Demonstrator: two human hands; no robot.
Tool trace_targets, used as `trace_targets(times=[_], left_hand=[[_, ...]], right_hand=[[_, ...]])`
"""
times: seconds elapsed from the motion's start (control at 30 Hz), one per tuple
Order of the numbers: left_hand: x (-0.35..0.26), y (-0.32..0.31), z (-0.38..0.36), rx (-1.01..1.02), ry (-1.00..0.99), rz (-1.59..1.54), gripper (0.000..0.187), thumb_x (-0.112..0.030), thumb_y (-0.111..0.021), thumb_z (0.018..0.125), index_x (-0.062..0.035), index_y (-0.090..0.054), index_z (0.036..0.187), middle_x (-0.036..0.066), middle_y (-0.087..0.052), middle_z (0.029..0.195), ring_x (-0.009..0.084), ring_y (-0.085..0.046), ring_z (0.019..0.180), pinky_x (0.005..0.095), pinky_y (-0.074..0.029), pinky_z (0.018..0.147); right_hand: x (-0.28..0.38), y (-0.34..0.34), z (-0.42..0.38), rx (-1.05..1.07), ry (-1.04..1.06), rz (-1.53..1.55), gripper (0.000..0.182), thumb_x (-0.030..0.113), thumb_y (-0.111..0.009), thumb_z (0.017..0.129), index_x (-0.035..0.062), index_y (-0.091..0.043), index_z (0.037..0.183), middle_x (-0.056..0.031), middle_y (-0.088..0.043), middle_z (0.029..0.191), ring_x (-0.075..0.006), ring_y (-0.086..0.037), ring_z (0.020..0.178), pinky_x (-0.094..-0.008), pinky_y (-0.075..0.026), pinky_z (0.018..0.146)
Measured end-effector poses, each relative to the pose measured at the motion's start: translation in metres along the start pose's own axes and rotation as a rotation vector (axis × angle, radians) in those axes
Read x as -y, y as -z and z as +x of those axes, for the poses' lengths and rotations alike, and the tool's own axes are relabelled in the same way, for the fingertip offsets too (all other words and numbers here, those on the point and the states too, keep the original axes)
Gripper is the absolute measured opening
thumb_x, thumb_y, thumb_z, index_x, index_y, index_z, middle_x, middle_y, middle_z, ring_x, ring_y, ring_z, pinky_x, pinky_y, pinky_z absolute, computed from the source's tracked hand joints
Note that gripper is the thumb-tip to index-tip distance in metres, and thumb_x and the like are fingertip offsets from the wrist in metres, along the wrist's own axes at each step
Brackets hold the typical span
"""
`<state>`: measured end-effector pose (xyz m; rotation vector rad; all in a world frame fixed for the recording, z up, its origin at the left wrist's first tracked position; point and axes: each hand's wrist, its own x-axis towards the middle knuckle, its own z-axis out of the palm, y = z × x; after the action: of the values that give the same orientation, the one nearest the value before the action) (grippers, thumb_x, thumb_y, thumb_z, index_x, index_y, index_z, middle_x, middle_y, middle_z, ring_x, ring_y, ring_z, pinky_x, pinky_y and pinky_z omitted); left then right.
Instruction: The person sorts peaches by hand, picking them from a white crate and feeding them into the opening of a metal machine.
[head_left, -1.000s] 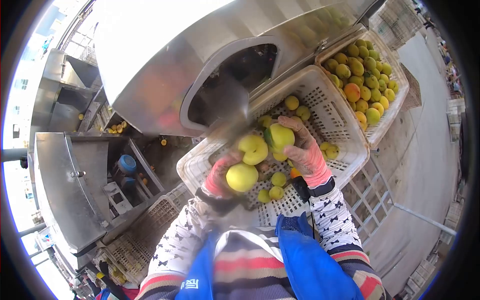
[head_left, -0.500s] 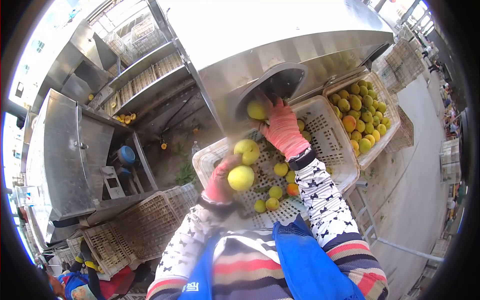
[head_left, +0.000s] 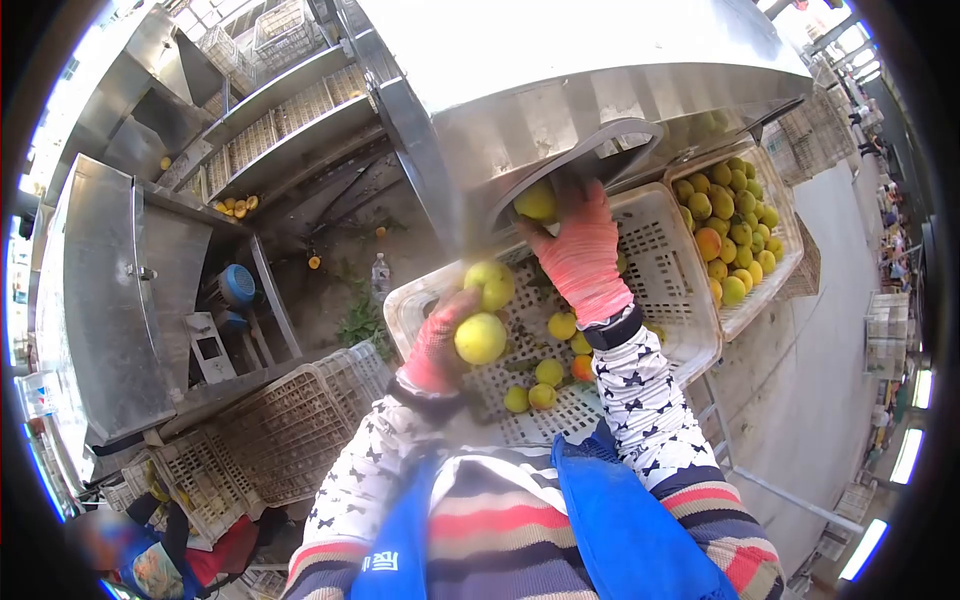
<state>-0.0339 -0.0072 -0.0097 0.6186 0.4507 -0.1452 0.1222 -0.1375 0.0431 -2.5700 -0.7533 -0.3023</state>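
Observation:
My left hand (head_left: 440, 345), in a pink glove, is closed around two yellow peaches, an upper peach (head_left: 489, 286) and a lower peach (head_left: 480, 338), over the left side of a white plastic crate (head_left: 660, 300). My right hand (head_left: 582, 245), gloved alike, reaches to the dark opening of a metal machine (head_left: 560, 95). A yellow-green peach (head_left: 536, 200) sits between its thumb and fingers; the fingertips are partly hidden in the opening's shadow. Several loose peaches (head_left: 548, 372) lie on the crate's bottom below my hands.
A second crate (head_left: 790, 260) full of peaches stands at the right. Stacked crates (head_left: 290, 430) and a metal cabinet (head_left: 90, 300) are at the left. Peach halves (head_left: 236, 207) and a plastic bottle (head_left: 380, 272) lie beyond. Another person (head_left: 150, 565) sits at the lower left.
The view has shifted slightly, so the machine and crates appear a little displaced. Both hands keep their peaches, with the right hand still at the opening.

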Motion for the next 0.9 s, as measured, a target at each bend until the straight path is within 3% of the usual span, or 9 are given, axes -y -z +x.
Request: trace_targets(times=[0.23, 0.37, 0.43, 0.5, 0.57, 0.63, 0.7, 0.8, 0.9], left_hand=[[0.000, 0.000, 0.015, 0.004, 0.101, -0.055, 0.061, -0.030, -0.064, 0.092, -0.0131, -0.039, 0.144, 0.006, -0.057, 0.123, 0.0170, -0.062, 0.102, 0.0324, -0.055, 0.082], [0.021, 0.017, 0.023, 0.148, -0.377, 0.788, 0.062, -0.001, -0.062, 0.091, -0.0125, -0.037, 0.146, 0.009, -0.057, 0.128, 0.0165, -0.060, 0.110, 0.0310, -0.054, 0.087], [0.017, 0.009, 0.029, 0.166, -0.179, 0.448, 0.063, -0.001, -0.063, 0.090, -0.0128, -0.038, 0.146, 0.009, -0.057, 0.128, 0.0168, -0.060, 0.110, 0.0308, -0.053, 0.088], [0.013, 0.003, 0.030, 0.205, -0.271, 0.520, 0.063, 0.000, -0.064, 0.089, -0.0121, -0.038, 0.146, 0.009, -0.057, 0.128, 0.0169, -0.060, 0.109, 0.0306, -0.053, 0.088], [0.008, -0.007, 0.023, 0.270, -0.643, 1.013, 0.064, 0.002, -0.064, 0.088, -0.0105, -0.039, 0.145, 0.009, -0.057, 0.126, 0.0168, -0.060, 0.107, 0.0304, -0.053, 0.087], [-0.007, -0.020, 0.027, 0.236, -0.043, 0.215, 0.063, 0.003, -0.065, 0.087, -0.0100, -0.040, 0.144, 0.008, -0.057, 0.125, 0.0162, -0.060, 0.106, 0.0311, -0.053, 0.089], [-0.008, -0.019, 0.031, 0.166, 0.148, -0.033, 0.052, -0.014, -0.061, 0.090, -0.0078, -0.045, 0.139, 0.011, -0.058, 0.125, 0.0206, -0.060, 0.108, 0.0342, -0.052, 0.091], [0.010, -0.008, 0.037, 0.125, -0.098, 0.170, 0.055, -0.047, -0.051, 0.098, -0.0038, -0.051, 0.133, 0.016, -0.058, 0.127, 0.0300, -0.058, 0.116, 0.0413, -0.049, 0.097], [0.014, -0.010, 0.041, 0.103, -0.006, -0.407, 0.047, -0.037, -0.050, 0.099, -0.0041, -0.049, 0.134, 0.014, -0.057, 0.129, 0.0307, -0.053, 0.123, 0.0482, -0.041, 0.106]], right_hand=[[0.009, -0.028, 0.020, -0.122, -0.030, 0.032, 0.042, 0.028, -0.068, 0.081, -0.0001, -0.060, 0.111, -0.0219, -0.058, 0.112, -0.0382, -0.054, 0.109, -0.0447, -0.048, 0.092], [-0.011, 0.012, 0.019, -0.144, -0.006, 0.435, 0.052, 0.030, -0.075, 0.077, -0.0014, -0.060, 0.115, -0.0194, -0.059, 0.115, -0.0368, -0.056, 0.104, -0.0428, -0.046, 0.094], [-0.017, 0.023, -0.009, -0.057, 0.020, 0.637, 0.060, 0.033, -0.077, 0.076, -0.0001, -0.058, 0.122, -0.0190, -0.058, 0.118, -0.0343, -0.057, 0.103, -0.0419, -0.047, 0.093], [-0.020, 0.029, -0.033, 0.168, 0.072, 0.739, 0.071, 0.037, -0.081, 0.073, 0.0038, -0.054, 0.130, -0.0185, -0.058, 0.120, -0.0296, -0.058, 0.106, -0.0401, -0.048, 0.091], [-0.022, 0.025, -0.049, 0.283, 0.080, 0.732, 0.077, 0.038, -0.083, 0.071, 0.0068, -0.052, 0.134, -0.0187, -0.057, 0.121, -0.0285, -0.059, 0.108, -0.0393, -0.049, 0.089], [-0.019, 0.019, -0.050, 0.211, 0.041, 0.671, 0.075, 0.037, -0.083, 0.071, 0.0075, -0.052, 0.133, -0.0196, -0.057, 0.122, -0.0319, -0.060, 0.108, -0.0401, -0.051, 0.088], [-0.008, 0.022, -0.031, 0.016, -0.008, 0.378, 0.072, 0.036, -0.082, 0.072, 0.0079, -0.053, 0.131, -0.0205, -0.057, 0.121, -0.0353, -0.060, 0.106, -0.0416, -0.051, 0.086], [0.005, -0.002, 0.009, -0.075, -0.109, 0.053, 0.059, 0.030, -0.079, 0.072, 0.0064, -0.057, 0.120, -0.0177, -0.058, 0.113, -0.0376, -0.058, 0.102, -0.0422, -0.052, 0.084], [0.017, -0.011, 0.032, -0.111, -0.072, 0.068, 0.056, 0.032, -0.078, 0.071, 0.0049, -0.058, 0.116, -0.0136, -0.060, 0.108, -0.0346, -0.055, 0.105, -0.0415, -0.050, 0.087]])
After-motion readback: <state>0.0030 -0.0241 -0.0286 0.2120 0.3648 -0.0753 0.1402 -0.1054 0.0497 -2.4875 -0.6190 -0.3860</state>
